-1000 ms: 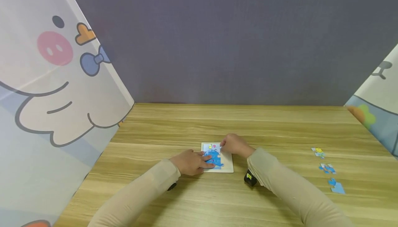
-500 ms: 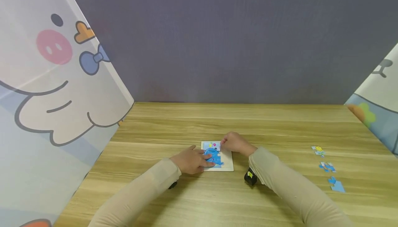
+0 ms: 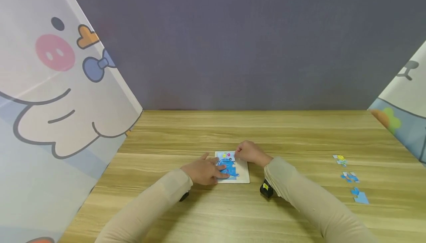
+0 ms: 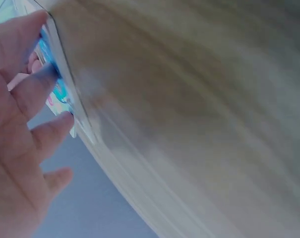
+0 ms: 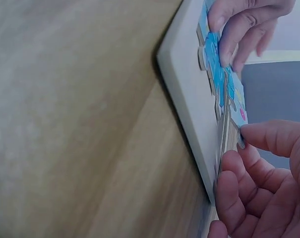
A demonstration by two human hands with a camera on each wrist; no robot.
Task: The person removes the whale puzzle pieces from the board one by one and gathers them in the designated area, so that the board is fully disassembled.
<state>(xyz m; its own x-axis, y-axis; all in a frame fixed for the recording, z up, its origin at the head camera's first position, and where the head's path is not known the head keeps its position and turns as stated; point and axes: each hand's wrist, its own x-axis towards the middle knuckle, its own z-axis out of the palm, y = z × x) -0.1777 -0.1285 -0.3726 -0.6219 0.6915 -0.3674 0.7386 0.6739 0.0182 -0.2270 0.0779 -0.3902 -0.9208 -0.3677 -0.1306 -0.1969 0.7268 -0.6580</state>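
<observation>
Left fingers (image 4: 38,89) splay; right fingers (image 5: 260,167) pinch a piece (image 5: 238,120).

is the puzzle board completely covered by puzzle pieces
No, in the head view a bare white strip of the puzzle board shows along its right side, below the right hand.

Wooden table (image 3: 186,132) right across the lower frame; dark grey wall (image 3: 233,43) filling the top centre; over on the left, a cartoon panel (image 3: 30,78), pink snout (image 3: 55,53), blue bow (image 3: 94,70); and there's another panel (image 3: 409,91) at far right!
</observation>
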